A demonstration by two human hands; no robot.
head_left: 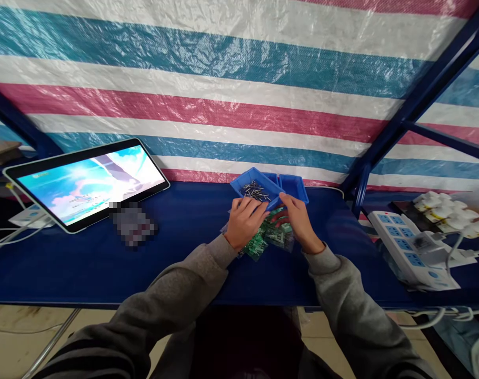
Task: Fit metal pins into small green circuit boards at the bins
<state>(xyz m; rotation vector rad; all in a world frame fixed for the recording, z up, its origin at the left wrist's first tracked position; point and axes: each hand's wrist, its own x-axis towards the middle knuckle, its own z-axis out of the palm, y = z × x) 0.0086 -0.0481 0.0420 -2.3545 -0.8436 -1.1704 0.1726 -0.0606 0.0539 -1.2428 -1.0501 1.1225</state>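
A small blue bin with many short metal pins or screws in it sits turned at an angle at the back of the table, its near side close to me. My left hand is closed at the bin's near left edge, its fingertips lying over the rim. At the near right corner, my right hand has its upper fingers against the bin and the others curled below. Under and between both hands are clear bags of green parts, partly covered by the hands.
A second blue bin stands behind on the right. To the left, a tablet leans with its screen lit, beside a blurred-out object. A white power strip and white-capped bottles are at the right. Striped sheeting hangs behind.
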